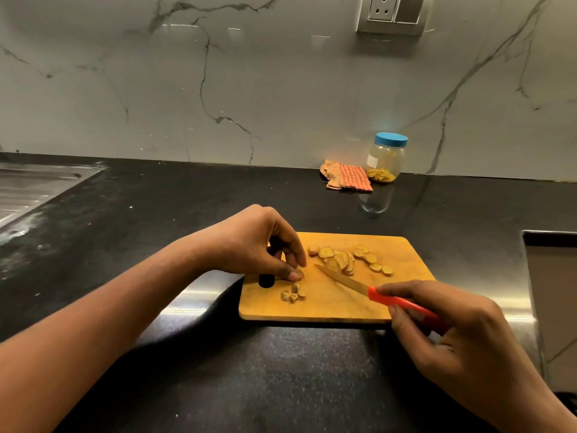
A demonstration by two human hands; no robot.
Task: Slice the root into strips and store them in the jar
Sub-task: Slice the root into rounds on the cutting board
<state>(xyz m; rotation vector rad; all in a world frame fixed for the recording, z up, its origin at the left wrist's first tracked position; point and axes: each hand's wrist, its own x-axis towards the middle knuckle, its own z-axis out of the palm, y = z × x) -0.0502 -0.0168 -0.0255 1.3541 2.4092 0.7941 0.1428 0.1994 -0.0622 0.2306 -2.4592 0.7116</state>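
Hiding most of a root piece (298, 274), the left hand (259, 242) pinches it near the board's (327, 309) left edge; slices (343, 260) lie by the far edge. Curled fingers of the right hand (452, 332) grip the knife (374, 292). The jar (386, 158) and a cloth (346, 178) stand at the counter's (281, 370) back edge.

I read this as a home kitchen. Black stone counter (281, 385) under both hands, w/ a steel sink (31, 189) drainboard set in it far out past the left hand (259, 242). Grey veined marble wall (281, 89) beyond the hands, socket (382, 9) high on it. Wooden board (327, 307) beneath the left hand w/ root slices (340, 260), one pinched in that hand; red-handled knife (368, 289) gripped in the right hand (452, 332). Beyond the right hand, by the wall: checked cloth (346, 179) just beside a blue-lidded jar (385, 157).
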